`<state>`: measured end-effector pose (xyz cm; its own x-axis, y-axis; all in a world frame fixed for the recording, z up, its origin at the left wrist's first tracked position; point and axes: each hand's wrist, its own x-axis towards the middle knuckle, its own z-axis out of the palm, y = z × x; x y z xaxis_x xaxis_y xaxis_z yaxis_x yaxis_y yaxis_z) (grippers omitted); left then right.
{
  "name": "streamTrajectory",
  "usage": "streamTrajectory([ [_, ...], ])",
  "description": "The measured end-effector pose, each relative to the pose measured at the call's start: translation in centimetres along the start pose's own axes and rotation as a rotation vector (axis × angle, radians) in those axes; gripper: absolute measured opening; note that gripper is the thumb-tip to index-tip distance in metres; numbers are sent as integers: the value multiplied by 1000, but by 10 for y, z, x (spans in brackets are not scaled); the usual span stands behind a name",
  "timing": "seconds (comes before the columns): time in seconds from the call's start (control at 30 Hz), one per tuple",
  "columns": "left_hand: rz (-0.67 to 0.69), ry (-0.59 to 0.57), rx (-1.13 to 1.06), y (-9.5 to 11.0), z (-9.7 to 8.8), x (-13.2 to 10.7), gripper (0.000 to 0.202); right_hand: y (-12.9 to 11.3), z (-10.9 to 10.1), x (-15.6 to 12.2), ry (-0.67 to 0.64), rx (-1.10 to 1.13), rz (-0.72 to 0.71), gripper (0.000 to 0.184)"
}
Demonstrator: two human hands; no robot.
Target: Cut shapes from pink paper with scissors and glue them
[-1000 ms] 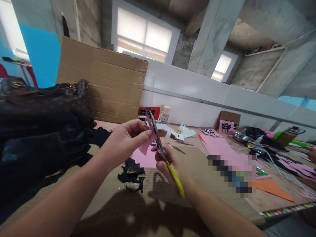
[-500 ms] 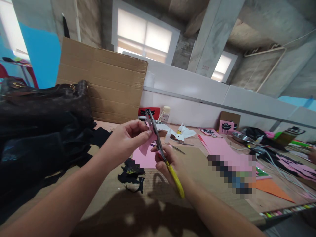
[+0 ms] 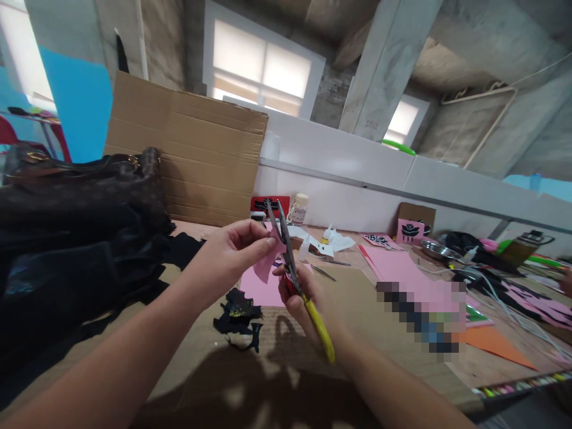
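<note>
Between the thumb and fingers of my left hand point(image 3: 239, 247) is a small piece of pink paper point(image 3: 264, 267), pinched and hanging down. My right hand point(image 3: 306, 295) is wrapped round scissors point(image 3: 289, 262) with yellow and red handles. Their blades point up and away, slightly parted, against the paper's right edge. Below my hands, black cut scraps point(image 3: 239, 316) lie on the brown cardboard point(image 3: 286, 351). Behind them a pink sheet point(image 3: 263, 292) lies flat, partly covered by my hands.
A large dark bag point(image 3: 80, 196) stands at left before an upright cardboard panel point(image 3: 192, 155). Behind my hands are a small glue bottle point(image 3: 328, 234), a white jar point(image 3: 299, 208) and tweezers point(image 3: 322, 273). Pink sheets point(image 3: 397, 268), an orange sheet point(image 3: 496, 345) and a metal bowl point(image 3: 440, 250) lie to the right.
The scissor blades have spread apart a little more at the tips. Both hands stay in nearly the same place. A green curved object now shows above the white partition.
</note>
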<state>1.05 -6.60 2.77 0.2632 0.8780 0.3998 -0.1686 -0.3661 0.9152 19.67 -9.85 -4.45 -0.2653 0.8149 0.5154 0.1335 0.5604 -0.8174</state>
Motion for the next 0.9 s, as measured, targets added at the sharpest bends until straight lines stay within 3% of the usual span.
streamTrajectory([
  [0.2,-11,-49,-33,2,1,0,14,1,-2,1,19,-30,-4,49],
  [0.9,31,50,64,3,-2,0,18,5,-3,1,5,-5,6,44],
])
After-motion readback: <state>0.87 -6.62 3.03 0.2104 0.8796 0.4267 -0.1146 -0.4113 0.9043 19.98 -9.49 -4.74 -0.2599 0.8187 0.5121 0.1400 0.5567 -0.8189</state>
